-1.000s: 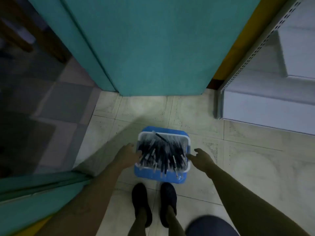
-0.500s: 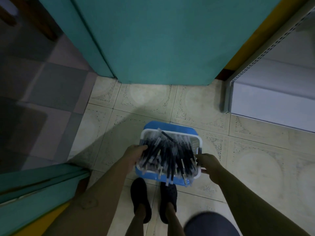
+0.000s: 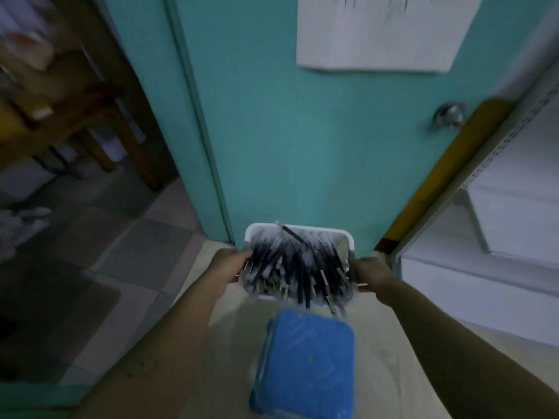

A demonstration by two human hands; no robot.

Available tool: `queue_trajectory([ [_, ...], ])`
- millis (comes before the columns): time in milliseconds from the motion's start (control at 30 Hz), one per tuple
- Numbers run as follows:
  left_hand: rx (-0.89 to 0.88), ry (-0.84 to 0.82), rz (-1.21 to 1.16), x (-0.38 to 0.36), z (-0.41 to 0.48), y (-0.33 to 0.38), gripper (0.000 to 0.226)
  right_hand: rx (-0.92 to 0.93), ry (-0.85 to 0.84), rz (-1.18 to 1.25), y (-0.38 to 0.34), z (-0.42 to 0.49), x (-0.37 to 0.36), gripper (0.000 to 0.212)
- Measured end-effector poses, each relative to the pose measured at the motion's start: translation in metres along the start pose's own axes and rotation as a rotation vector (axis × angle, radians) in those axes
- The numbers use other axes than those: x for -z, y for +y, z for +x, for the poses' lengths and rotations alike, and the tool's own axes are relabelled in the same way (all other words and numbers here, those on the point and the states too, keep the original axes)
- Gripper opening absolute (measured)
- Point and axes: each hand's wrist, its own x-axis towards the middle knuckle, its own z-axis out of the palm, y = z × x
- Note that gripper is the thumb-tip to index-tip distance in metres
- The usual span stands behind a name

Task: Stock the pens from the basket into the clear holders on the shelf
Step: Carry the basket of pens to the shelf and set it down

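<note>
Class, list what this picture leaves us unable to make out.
- Pens in the basket: count and type lost to motion blur, head view.
- Paper sheet on the door: writing blurred, top cut by the frame edge.
- Shelf: cut off by the right edge, contents unseen.

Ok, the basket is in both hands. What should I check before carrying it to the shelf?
1. Left hand grips the basket edge: ok.
2. Right hand grips the opposite edge: ok.
3. Pens all inside the rim: not ok, several poke over the near side.
4. Basket clear of the blue box on the floor: ok.
5. Clear holders visible on the shelf: cannot tell.
</note>
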Motion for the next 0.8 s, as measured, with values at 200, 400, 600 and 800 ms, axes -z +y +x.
queue_trajectory([
  [200, -0.248, 0.120, -0.087, 0.083, -0.064, 0.098, 0.020, 0.314, 0.064, -0.050, -0.136, -0.064, 0.019, 0.034],
  [400, -0.382, 0.229, -0.127, 0.158, -0.156, 0.131, 0.028, 0.599, 0.028, -0.068, -0.237, -0.128, 0.005, 0.043],
  [600, -0.391, 0.493, -0.166, 0.212, -0.244, 0.104, 0.024, 0.786, -0.182, -0.188, -0.286, -0.186, -0.042, 0.032],
  [800, -0.300, 0.824, -0.256, 0.238, -0.348, 0.027, 0.020, 0.882, -0.539, -0.311, -0.282, -0.260, -0.103, 0.024],
])
